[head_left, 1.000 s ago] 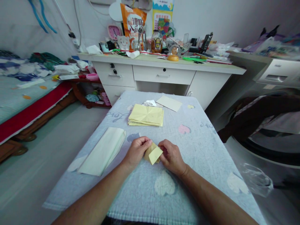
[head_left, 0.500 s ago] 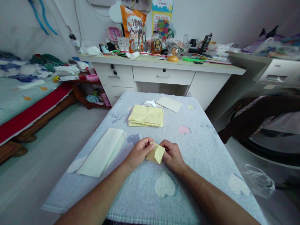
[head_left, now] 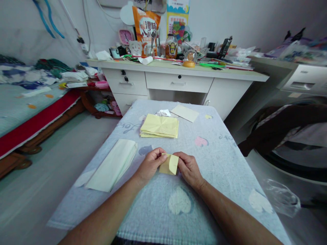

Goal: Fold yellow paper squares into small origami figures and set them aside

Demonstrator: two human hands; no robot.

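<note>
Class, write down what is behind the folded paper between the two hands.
Behind the folded paper, farther across the cloth, lie a yellow paper stack and, beyond that, a pale card. The folded paper's far side and the cloth it covers cannot be seen.

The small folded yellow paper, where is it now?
The folded paper is below the head view's centre, between the left hand and right hand, nearer than the yellow stack.

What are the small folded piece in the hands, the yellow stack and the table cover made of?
The folded piece: seemingly matte yellow paper, with flat, creased faces.
The yellow stack: likely matte paper too, with thin layered edges and crease lines across the top.
The table cover: soft-looking cloth, fiber uncertain; its surface looks fuzzy.
</note>
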